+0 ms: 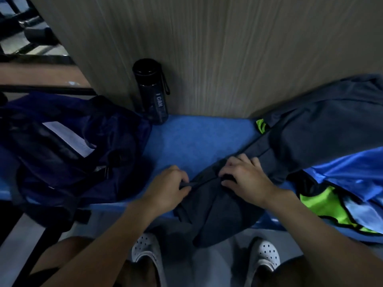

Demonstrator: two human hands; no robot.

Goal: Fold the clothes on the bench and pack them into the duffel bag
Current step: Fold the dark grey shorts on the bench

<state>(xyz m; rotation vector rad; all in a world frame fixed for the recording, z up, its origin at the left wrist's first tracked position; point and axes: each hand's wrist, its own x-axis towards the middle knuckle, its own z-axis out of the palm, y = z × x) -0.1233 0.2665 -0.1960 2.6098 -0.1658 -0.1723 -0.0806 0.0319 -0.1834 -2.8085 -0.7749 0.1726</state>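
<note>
Gripping the near end of the dark grey garment [223, 208], the left hand [170, 187] pinches a fold of its edge and the right hand [246, 177] curls into the cloth just beside. Its long axis runs from the hands up-right along the blue bench [196, 137]; the navy duffel bag [68, 146] sits left, nearer the left hand. Cloth thin, limp, matte; shiny blue-green jersey [342, 179] lies at right.

Seen from above: two bare forearms, each ending in a bare hand, the left hand [170, 184] and the right hand [247, 178]. Below them are bare legs and white slip-on clogs [265, 255] — rounded toes dotted with small round vent holes. A dark shorts hem [41, 274] crosses the left thigh.
</note>
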